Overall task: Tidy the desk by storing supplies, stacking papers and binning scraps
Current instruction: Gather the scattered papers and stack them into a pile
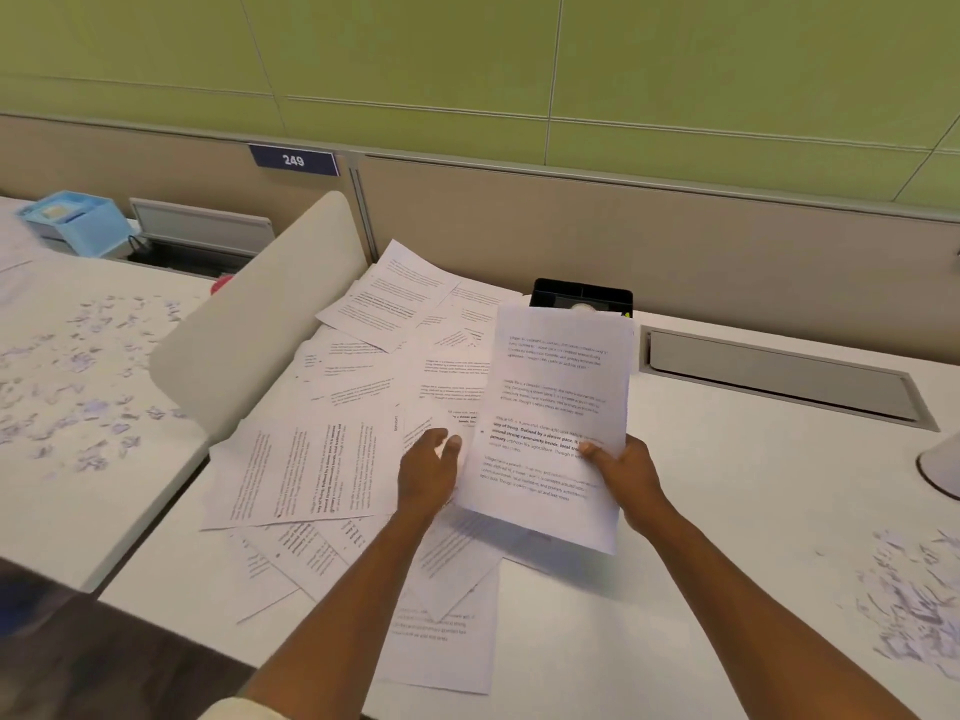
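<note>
My right hand grips a small sheaf of printed sheets by its right edge and holds it lifted above the white desk. My left hand pinches the left edge of another printed sheet lying under the sheaf. Several loose printed papers lie spread over the desk to the left and below. Torn paper scraps sit at the desk's right edge. A black organiser tray stands at the back, partly hidden by the sheaf.
A cream divider panel separates this desk from the left one, which is strewn with paper scraps. A blue box stands at the far left. A grey cable hatch is set in the desk at back right. A white rounded object shows at the right edge.
</note>
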Available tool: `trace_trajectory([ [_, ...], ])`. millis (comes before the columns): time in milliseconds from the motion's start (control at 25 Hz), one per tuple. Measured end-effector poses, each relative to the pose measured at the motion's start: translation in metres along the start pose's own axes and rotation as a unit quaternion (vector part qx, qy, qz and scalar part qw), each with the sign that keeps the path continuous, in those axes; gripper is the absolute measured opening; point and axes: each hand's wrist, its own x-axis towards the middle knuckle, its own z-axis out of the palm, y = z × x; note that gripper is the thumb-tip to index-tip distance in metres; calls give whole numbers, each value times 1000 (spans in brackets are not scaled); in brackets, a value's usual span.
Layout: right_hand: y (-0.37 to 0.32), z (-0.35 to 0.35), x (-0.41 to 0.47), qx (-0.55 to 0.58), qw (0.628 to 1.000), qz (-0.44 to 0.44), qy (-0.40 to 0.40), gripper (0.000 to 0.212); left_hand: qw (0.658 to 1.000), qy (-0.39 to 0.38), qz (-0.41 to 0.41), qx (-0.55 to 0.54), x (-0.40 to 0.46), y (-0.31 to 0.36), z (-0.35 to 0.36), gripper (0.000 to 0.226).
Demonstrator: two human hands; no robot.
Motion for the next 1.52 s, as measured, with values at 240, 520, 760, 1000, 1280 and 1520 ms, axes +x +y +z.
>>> trace_trajectory([
  [240, 11, 17, -4, 16, 999, 33, -1, 29, 947, -31, -173, 269, 11, -78, -38, 75],
  [520, 24, 29, -12, 11, 997, 67, 21, 31, 959, -108, 23, 260, 12, -100, -46, 62],
  [760, 28, 28, -15, -7, 996, 75, 51, 32, 980, 3, 128, 150, 6, -103, -48, 28],
  [1000, 31, 24, -16, -11, 995, 84, 60, 29, 945, 57, -175, 271, 11, -72, -38, 98],
  [1280, 32, 16, -12, -4, 994, 86, 60, 24, 937, 46, -274, 211, 38, -53, -36, 129],
  [1520, 33, 9, -7, 2, 994, 86, 65, 17, 953, 64, -290, 61, 45, -59, -34, 85],
])
